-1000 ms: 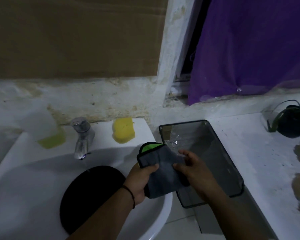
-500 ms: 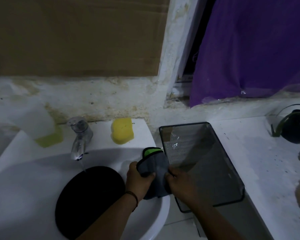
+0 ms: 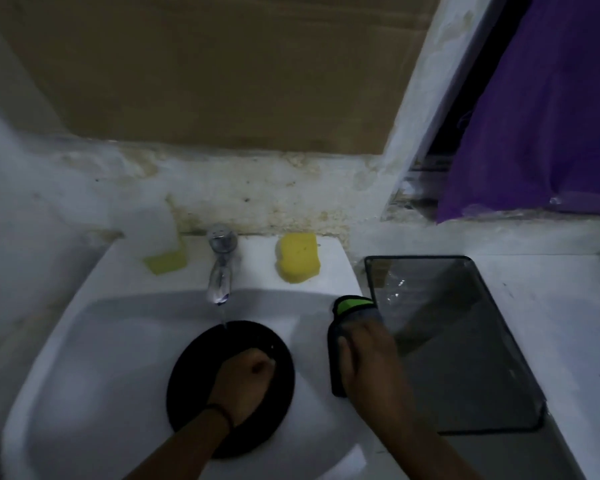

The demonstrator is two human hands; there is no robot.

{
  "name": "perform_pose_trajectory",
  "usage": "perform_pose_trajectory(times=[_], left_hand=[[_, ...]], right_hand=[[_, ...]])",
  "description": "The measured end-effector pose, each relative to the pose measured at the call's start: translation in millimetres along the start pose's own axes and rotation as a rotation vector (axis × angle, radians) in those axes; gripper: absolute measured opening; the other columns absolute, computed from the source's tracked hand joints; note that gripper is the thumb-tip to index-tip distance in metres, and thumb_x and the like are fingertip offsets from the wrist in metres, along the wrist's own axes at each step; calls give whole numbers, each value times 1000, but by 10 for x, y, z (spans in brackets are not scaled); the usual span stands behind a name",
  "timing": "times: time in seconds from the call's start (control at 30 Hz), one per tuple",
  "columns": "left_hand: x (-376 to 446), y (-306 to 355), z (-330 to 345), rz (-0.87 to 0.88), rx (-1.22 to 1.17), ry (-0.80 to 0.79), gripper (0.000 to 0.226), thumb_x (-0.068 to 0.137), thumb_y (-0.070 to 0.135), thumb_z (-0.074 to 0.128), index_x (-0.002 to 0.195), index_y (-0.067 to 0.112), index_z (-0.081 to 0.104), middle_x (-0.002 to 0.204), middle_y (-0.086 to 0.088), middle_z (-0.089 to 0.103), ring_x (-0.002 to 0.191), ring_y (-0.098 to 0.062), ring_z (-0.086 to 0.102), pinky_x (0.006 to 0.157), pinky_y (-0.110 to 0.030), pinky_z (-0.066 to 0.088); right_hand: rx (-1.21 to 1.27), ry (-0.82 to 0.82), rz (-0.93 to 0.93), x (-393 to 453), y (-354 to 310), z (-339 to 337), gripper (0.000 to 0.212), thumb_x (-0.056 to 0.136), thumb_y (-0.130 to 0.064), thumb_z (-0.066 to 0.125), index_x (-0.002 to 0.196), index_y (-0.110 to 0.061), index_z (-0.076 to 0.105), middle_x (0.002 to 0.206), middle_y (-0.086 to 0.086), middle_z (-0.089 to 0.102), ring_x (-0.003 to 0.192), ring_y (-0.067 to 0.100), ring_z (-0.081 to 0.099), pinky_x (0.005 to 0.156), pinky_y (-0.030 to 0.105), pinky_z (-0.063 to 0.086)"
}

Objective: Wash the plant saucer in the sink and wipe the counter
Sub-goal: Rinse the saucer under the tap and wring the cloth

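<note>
Dimly, left hand (image 3: 246,379) seemingly fisted over saucer (image 3: 194,368) in white sink (image 3: 84,341); right hand (image 3: 364,355) clutches cloth (image 3: 347,306) beside stained counter (image 3: 565,341).

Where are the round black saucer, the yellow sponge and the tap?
Round black plant saucer (image 3: 274,344): head view, upper right rim.
Yellow sponge (image 3: 298,258): head view, its top face.
Chrome tap (image 3: 219,271): head view, its spout.

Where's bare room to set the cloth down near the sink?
Bare counter right of the dark bin. Sink ledge between tap and yellow sponge is narrow. Basin crowded: black saucer, left hand.
</note>
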State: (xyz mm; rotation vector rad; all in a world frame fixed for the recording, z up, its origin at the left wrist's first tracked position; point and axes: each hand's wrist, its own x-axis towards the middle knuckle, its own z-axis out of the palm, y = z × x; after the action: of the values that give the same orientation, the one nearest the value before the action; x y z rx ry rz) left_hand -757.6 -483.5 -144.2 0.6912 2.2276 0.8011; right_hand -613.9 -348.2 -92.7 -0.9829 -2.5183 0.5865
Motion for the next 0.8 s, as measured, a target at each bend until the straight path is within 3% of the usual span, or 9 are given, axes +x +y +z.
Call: perform_pose_trajectory(times=[0.13,0.17,0.23,0.3,0.37,0.43,0.53,0.7,0.8], left_hand=[[-63,-619,-411,-96,75,287,17,88,9,55,72,17,54,73,-1,54,71,-16,52,75,-29,41],[-25,-808,-458,-145,68,328,6,85,9,57,82,14,59,83,-8,59,80,-22,55,81,-34,43],[48,-1074,-523,-301,99,239,42,82,21,62,122,7,56,123,-20,55,120,-34,46,102,-41,36],[65,-1159,-532,-385,-30,113,65,78,38,65,132,6,47,132,-10,51,131,-27,38,109,-37,31],[71,-1142,-564,-407,-106,99,12,83,22,62,93,18,59,93,2,59,97,-21,54,81,-30,44],[112,-1161,-607,-399,-44,111,23,84,8,53,62,14,52,63,2,50,62,-15,49,53,-26,34],[161,-1309,-690,-404,-14,64,35,78,4,53,48,18,45,52,3,48,49,-10,42,44,-22,26],[159,-1298,-803,-404,-231,23,21,55,9,55,46,20,39,54,-4,47,53,-15,46,54,-25,32],[145,-1248,-817,-422,-480,85,23,47,16,58,69,22,54,84,-8,62,82,-23,59,82,-36,50]], right_hand=[[37,-531,121,-90,-355,474,30,96,-23,42,117,-8,58,112,11,59,107,24,56,87,26,39],[-2,-683,205,-109,-368,618,30,97,-22,41,121,-7,53,117,11,55,112,23,53,90,27,39],[27,-793,366,-133,-364,866,15,96,-18,43,102,-9,53,101,4,56,93,14,56,81,26,44],[126,-809,499,-163,-351,1079,12,93,-17,48,81,-17,47,77,-6,48,65,1,46,63,20,48],[204,-809,639,-183,-305,1204,19,91,-17,50,73,-18,48,69,-5,48,57,2,43,46,14,39],[251,-786,755,-188,-245,1271,24,91,-12,49,68,-17,48,70,0,52,57,7,46,48,16,40],[460,-735,958,-200,-247,1268,14,90,-2,47,84,-15,50,84,7,56,67,18,58,50,26,52],[528,-550,856,-161,-284,1193,11,86,3,45,91,-3,53,79,10,55,65,19,53,50,27,47],[500,-510,802,-49,-247,1154,15,84,-6,48,90,-18,56,86,12,63,74,27,60,69,42,56]])
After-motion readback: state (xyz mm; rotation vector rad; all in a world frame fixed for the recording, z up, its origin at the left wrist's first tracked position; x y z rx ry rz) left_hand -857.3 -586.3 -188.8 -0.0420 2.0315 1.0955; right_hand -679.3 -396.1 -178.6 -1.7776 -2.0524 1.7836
